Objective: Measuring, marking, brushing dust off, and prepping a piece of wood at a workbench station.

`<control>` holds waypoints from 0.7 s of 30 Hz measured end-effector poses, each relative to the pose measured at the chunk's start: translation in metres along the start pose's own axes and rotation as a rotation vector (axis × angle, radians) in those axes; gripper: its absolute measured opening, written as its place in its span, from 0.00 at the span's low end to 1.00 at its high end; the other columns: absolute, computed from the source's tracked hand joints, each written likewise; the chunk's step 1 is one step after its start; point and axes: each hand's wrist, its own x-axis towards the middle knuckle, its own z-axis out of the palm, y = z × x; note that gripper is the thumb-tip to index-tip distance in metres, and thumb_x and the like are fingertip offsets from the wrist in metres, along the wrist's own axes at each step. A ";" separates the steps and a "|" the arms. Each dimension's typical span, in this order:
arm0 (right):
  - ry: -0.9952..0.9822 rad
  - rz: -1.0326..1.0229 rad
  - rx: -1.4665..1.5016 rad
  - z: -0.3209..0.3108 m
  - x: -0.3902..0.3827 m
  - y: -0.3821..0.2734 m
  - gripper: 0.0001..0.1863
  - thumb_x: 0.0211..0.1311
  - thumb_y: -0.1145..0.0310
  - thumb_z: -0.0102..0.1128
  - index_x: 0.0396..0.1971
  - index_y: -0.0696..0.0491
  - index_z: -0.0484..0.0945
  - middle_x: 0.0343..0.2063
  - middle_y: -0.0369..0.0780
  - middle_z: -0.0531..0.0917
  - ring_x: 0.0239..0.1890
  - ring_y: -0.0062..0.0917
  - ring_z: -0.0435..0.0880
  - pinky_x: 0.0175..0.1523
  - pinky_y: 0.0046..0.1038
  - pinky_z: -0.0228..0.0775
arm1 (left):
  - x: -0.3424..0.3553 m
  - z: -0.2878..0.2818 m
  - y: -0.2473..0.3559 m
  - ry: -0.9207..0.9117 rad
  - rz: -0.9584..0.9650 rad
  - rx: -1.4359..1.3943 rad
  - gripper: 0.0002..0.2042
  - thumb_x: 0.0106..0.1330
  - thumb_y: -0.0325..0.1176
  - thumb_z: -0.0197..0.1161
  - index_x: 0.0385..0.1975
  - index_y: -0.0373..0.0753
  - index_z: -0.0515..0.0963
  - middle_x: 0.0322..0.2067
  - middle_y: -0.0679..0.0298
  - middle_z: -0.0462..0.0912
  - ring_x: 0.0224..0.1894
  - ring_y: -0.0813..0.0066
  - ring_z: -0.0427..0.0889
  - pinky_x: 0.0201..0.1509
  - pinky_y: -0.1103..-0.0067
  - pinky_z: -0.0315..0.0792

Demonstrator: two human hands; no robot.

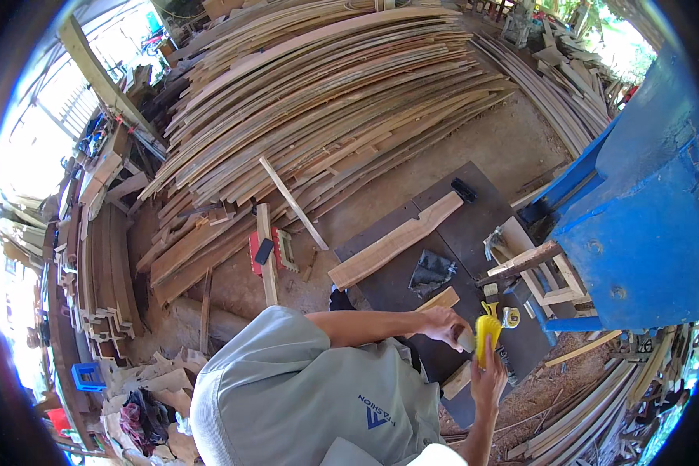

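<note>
Over the near right part of the table (474,233), two bare hands meet at a yellow tool (485,335). The right hand (488,380) is closed around the near end of it and holds it raised, tilted slightly, with the far end pointing away from the person. The left hand (445,326) comes across from the left with its fingers bent, just beside the tool and next to a small grey piece (466,339); whether it grips that piece cannot be told at this size.

Just right of the yellow tool lies a tape measure (511,318). A block (440,300) lies on the far side of the left hand, partly hidden by it. Farther off on the table are a crumpled black bag (432,272) and, beyond it, a long board (396,242) set aslant, its far right end close to a black object (464,191) of unclear kind.

To the right, near the table, stand a wooden frame (565,297) and a big blue machine (637,225). To the left, on the floor, a plank (269,283) rests across a red crate (255,252). Stacked timber (326,101) fills the far side.
</note>
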 end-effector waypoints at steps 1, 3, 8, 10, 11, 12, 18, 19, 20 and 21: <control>-0.068 -0.025 0.035 -0.004 -0.002 -0.009 0.39 0.61 0.65 0.68 0.74 0.40 0.67 0.35 0.49 0.82 0.37 0.47 0.84 0.43 0.47 0.77 | 0.001 -0.005 0.005 -0.071 -0.024 0.044 0.28 0.53 0.54 0.79 0.52 0.49 0.84 0.44 0.58 0.90 0.48 0.55 0.88 0.52 0.65 0.80; -0.159 -0.190 0.004 -0.017 -0.001 -0.041 0.39 0.60 0.66 0.68 0.74 0.44 0.67 0.31 0.49 0.81 0.35 0.47 0.84 0.41 0.47 0.77 | 0.000 0.023 -0.029 0.081 0.123 -0.065 0.28 0.54 0.57 0.78 0.51 0.47 0.84 0.42 0.58 0.90 0.46 0.54 0.88 0.50 0.64 0.80; 0.017 -0.043 -0.060 -0.002 0.001 -0.011 0.40 0.58 0.65 0.68 0.73 0.43 0.68 0.31 0.47 0.81 0.33 0.45 0.84 0.41 0.46 0.78 | 0.000 0.000 0.000 -0.031 -0.002 0.054 0.30 0.53 0.58 0.78 0.52 0.48 0.84 0.45 0.56 0.89 0.48 0.54 0.88 0.51 0.62 0.79; -0.085 -0.129 0.029 -0.004 -0.002 -0.028 0.40 0.59 0.65 0.68 0.73 0.43 0.68 0.30 0.46 0.80 0.33 0.44 0.84 0.41 0.46 0.76 | -0.006 0.018 -0.015 0.053 0.061 -0.018 0.28 0.53 0.59 0.78 0.48 0.46 0.84 0.42 0.57 0.89 0.46 0.53 0.88 0.50 0.62 0.79; -0.093 -0.240 0.017 -0.008 -0.002 -0.035 0.41 0.59 0.65 0.68 0.74 0.42 0.67 0.30 0.46 0.80 0.33 0.43 0.84 0.41 0.46 0.76 | -0.006 0.025 -0.024 0.140 0.129 -0.087 0.27 0.54 0.59 0.78 0.44 0.45 0.84 0.40 0.57 0.89 0.44 0.53 0.88 0.48 0.62 0.79; -0.088 -0.237 0.015 -0.009 0.000 -0.029 0.41 0.59 0.65 0.68 0.74 0.42 0.67 0.30 0.46 0.80 0.33 0.43 0.84 0.41 0.46 0.76 | -0.003 0.031 -0.032 0.225 0.199 -0.156 0.26 0.54 0.59 0.78 0.40 0.43 0.84 0.37 0.57 0.89 0.42 0.52 0.88 0.46 0.62 0.79; -0.102 -0.192 -0.014 -0.014 -0.007 -0.037 0.40 0.58 0.64 0.69 0.73 0.36 0.68 0.32 0.46 0.82 0.33 0.45 0.84 0.39 0.46 0.77 | 0.003 0.024 -0.024 -0.067 0.024 0.053 0.27 0.57 0.59 0.76 0.48 0.46 0.84 0.37 0.59 0.89 0.42 0.56 0.89 0.46 0.64 0.79; -0.099 -0.310 -0.069 -0.014 -0.006 -0.042 0.40 0.56 0.64 0.70 0.72 0.36 0.70 0.32 0.45 0.83 0.33 0.43 0.84 0.40 0.44 0.76 | 0.000 0.028 -0.031 0.086 0.159 -0.148 0.27 0.56 0.61 0.75 0.43 0.44 0.84 0.35 0.59 0.89 0.40 0.57 0.89 0.44 0.64 0.80; -0.074 -0.263 -0.095 -0.011 -0.003 -0.034 0.40 0.56 0.64 0.70 0.72 0.36 0.70 0.32 0.45 0.83 0.33 0.43 0.84 0.40 0.44 0.76 | 0.002 0.025 -0.034 0.234 0.288 -0.359 0.29 0.55 0.64 0.75 0.37 0.42 0.85 0.33 0.60 0.90 0.39 0.57 0.89 0.42 0.65 0.80; -0.021 -0.161 -0.109 -0.006 0.000 -0.023 0.40 0.56 0.63 0.70 0.72 0.35 0.71 0.32 0.45 0.83 0.33 0.43 0.84 0.42 0.44 0.76 | 0.003 0.018 -0.031 0.132 0.142 -0.218 0.28 0.55 0.64 0.74 0.39 0.43 0.85 0.33 0.60 0.90 0.38 0.57 0.89 0.42 0.66 0.80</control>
